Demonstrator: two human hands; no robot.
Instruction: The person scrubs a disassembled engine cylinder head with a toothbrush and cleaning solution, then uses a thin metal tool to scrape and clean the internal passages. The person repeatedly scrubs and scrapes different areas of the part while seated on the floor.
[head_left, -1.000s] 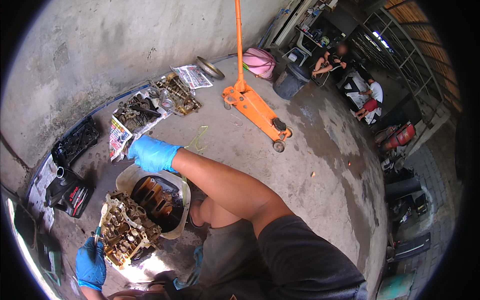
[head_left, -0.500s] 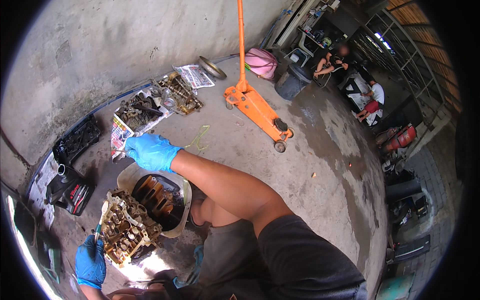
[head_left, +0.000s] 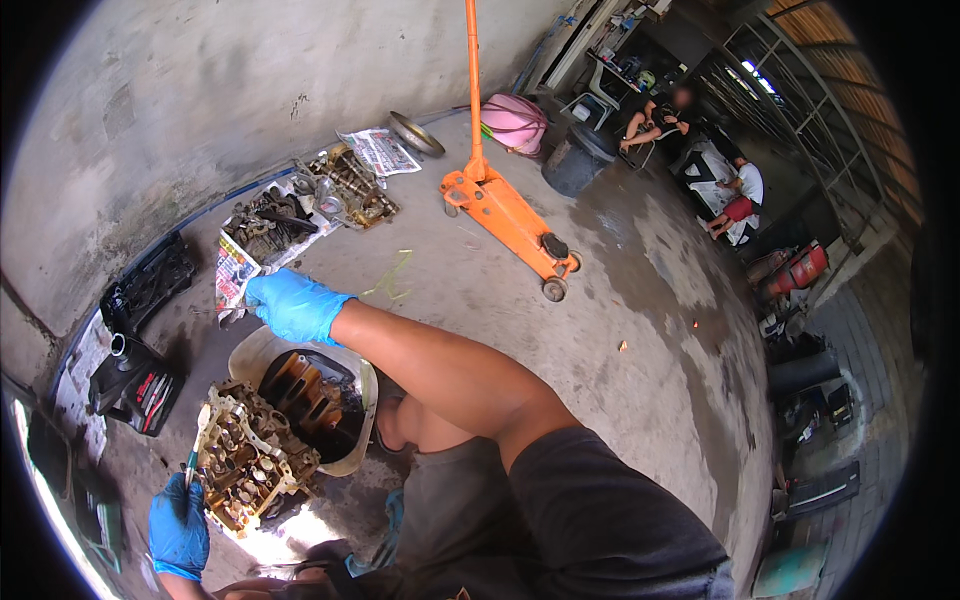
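My left hand, in a blue glove, is closed around the handle of a brush with pale bristles. The bristle end lies against the near left edge of an oily cylinder head on the floor. My right hand, also gloved in blue, reaches out over the far rim of a pale basin. Its fingers are pressed together, and what they hold, if anything, does not show clearly. Inside the basin sits a brown, oil-coated metal part in dark liquid.
Oily engine parts lie on newspaper along the wall. A black oil jug stands left. Beyond is an orange floor jack, a dark bucket and a pink bag. Two people sit or crouch far right.
The view has shifted slightly. A thin rod-like thing that stuck out left of my right hand no longer shows clearly. The left hand keeps the brush at the cylinder head.
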